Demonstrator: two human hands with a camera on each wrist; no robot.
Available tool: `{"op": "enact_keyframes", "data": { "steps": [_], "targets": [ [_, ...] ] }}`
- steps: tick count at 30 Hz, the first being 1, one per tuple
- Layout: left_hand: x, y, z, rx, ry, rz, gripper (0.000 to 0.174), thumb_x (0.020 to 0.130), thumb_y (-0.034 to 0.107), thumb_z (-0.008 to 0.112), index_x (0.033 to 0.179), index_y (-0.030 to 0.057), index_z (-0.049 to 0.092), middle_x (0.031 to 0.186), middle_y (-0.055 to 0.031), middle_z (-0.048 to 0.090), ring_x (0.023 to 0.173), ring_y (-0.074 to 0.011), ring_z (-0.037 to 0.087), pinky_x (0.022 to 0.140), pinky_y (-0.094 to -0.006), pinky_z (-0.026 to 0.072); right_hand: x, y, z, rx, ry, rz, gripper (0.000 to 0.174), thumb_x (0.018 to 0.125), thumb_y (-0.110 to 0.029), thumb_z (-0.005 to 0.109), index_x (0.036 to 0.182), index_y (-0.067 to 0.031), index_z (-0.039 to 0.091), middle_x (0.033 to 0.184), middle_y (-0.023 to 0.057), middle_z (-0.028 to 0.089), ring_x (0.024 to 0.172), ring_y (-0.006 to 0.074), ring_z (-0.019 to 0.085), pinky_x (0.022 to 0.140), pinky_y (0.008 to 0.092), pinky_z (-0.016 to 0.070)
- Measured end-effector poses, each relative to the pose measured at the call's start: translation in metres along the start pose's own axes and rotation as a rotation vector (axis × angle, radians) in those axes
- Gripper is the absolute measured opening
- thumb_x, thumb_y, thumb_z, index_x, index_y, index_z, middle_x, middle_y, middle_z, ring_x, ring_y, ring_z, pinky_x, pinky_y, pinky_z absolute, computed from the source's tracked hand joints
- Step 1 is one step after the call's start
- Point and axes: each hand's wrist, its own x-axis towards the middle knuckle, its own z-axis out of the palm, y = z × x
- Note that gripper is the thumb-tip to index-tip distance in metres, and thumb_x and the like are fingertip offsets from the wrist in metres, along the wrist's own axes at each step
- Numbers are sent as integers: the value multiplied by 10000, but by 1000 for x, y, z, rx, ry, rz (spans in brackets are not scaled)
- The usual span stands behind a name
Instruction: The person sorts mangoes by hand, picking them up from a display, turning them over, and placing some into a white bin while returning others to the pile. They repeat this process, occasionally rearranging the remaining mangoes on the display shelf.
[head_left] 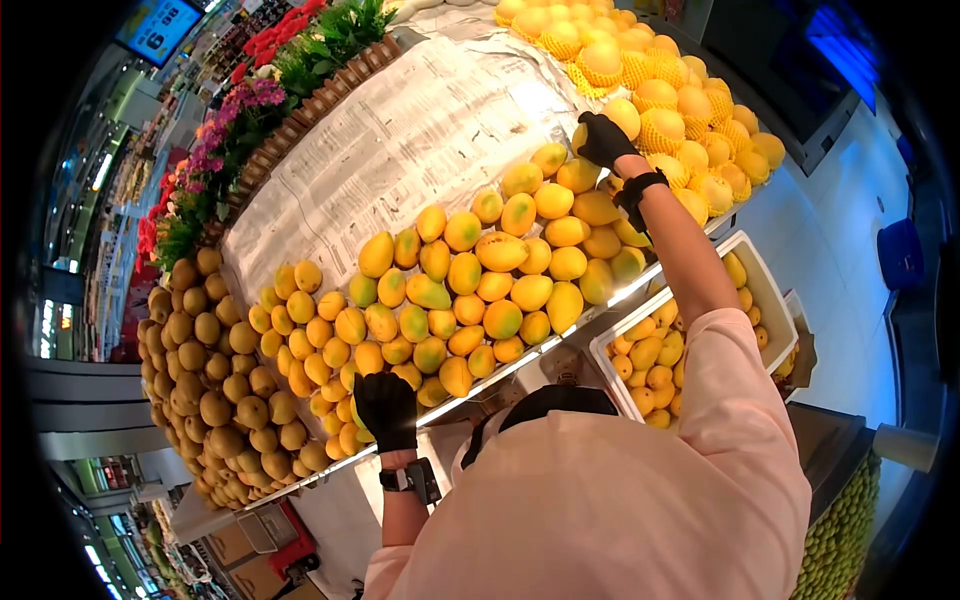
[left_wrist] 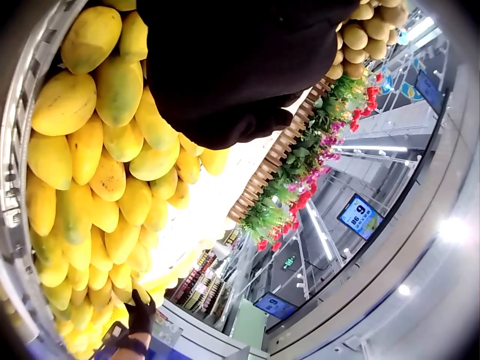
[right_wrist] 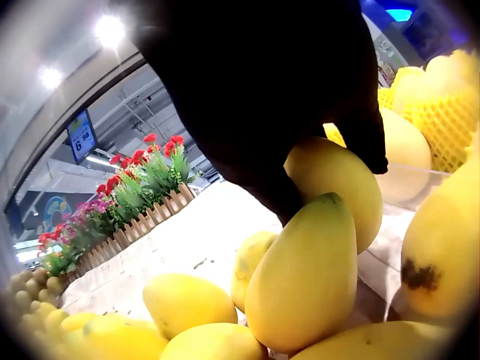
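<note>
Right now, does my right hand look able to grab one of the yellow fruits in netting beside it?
Probably yes: the netted fruits lie just beside your right hand. But it grips a mango, so it would likely need to put that down first.

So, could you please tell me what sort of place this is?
Most likely a supermarket's fruit section: mangoes lie on a paper-covered stand, netted yellow fruit sits beside them, and a screen shows large digits.
</note>
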Motion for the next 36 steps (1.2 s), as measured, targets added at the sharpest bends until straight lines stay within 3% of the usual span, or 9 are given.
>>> {"op": "enact_keyframes", "data": {
  "steps": [8,11,15,19,22,26,30,35,36],
  "targets": [
    [25,12,-95,329,-176,119,457,1036,364,321,630,162,377,583,8,343,537,-143,353,507,-293,331,4,5,-2,84,-99,4,576,690,-269,765,1161,-50,515,1071,226,650,1024,372,625,874,407,513],
    [12,9,-43,467,-58,178,446,1036,359,325,639,163,381,581,8,346,535,-143,357,508,-288,333,7,4,4,39,-58,-18,552,716,-291,741,1144,-30,510,1019,240,660,982,390,634,855,424,514],
    [-4,11,-2,22,-173,86,427,1036,348,328,653,167,382,584,5,364,536,-149,367,521,-297,335,10,2,-1,91,-30,32,564,728,-321,764,1123,-11,509,1057,253,641,996,391,627,846,431,513],
    [-8,23,-9,57,-137,122,430,1037,340,345,639,179,370,589,21,346,540,-137,357,527,-282,325,17,6,-14,271,108,63,573,730,-350,787,1149,-44,543,1031,159,652,964,279,647,775,370,534],
    [-8,30,-14,64,-111,131,440,1034,357,365,629,186,366,595,29,330,541,-129,339,524,-275,315,-7,-24,-56,926,10,125,528,765,-295,781,1135,-4,541,1018,108,637,950,228,651,664,341,585],
    [-2,37,-17,-4,-141,113,442,1033,378,369,639,178,376,601,22,335,546,-130,334,518,-280,310,-39,-50,-73,1495,-43,104,454,869,-200,694,1211,33,510,1129,170,603,989,303,644,757,412,600],
    [7,38,3,-15,-170,100,414,1036,380,359,686,161,393,621,17,346,560,-130,340,518,-278,311,-63,-67,-53,1873,-249,147,584,945,-350,592,1314,58,397,1258,243,519,1146,356,556,933,477,524],
    [16,37,17,311,-326,127,217,1000,190,416,1145,59,512,843,-33,502,637,-120,420,546,-233,373,-114,-96,-38,2023,-459,130,550,953,-220,546,1349,109,353,1325,257,482,1203,392,504,1083,465,386],
    [20,37,19,12,-171,-46,249,1006,142,406,1214,35,492,891,-55,518,627,-108,419,535,-226,399,-129,-111,-41,1969,-442,45,528,960,-221,536,1341,106,371,1324,263,482,1210,398,503,1073,474,397]
  ]
}}
